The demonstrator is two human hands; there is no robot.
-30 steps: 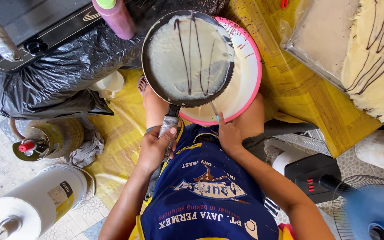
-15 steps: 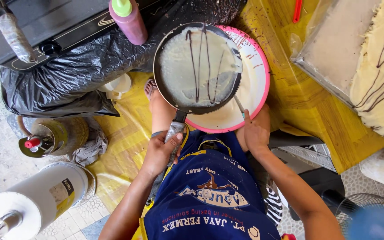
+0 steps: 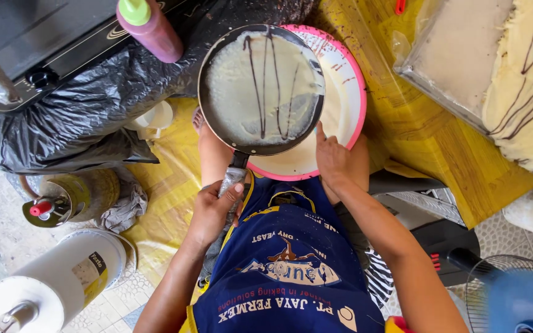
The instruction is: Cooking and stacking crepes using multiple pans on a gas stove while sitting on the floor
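My left hand [image 3: 212, 208] grips the foil-wrapped handle of a black frying pan [image 3: 261, 86]. The pan holds a thin pale crepe with dark chocolate lines across it. It hangs over a round white plate with a pink rim [image 3: 347, 98]. My right hand [image 3: 339, 161] rests on the plate's near edge, its fingers reaching up beside the pan's rim. I wear a blue apron with printed lettering [image 3: 288, 271]. My bare leg shows under the pan.
A pink squeeze bottle with a green cap [image 3: 149, 28] stands on black plastic sheeting [image 3: 75, 105]. A tray of stacked crepes with chocolate stripes [image 3: 525, 86] sits at the right. A gas canister [image 3: 63, 200], a white bucket [image 3: 50, 287] and a blue fan [image 3: 519, 299] are nearby.
The pan has shifted right and farther over the plate. My right hand has moved up from the plate's lower edge to beside the pan's rim.
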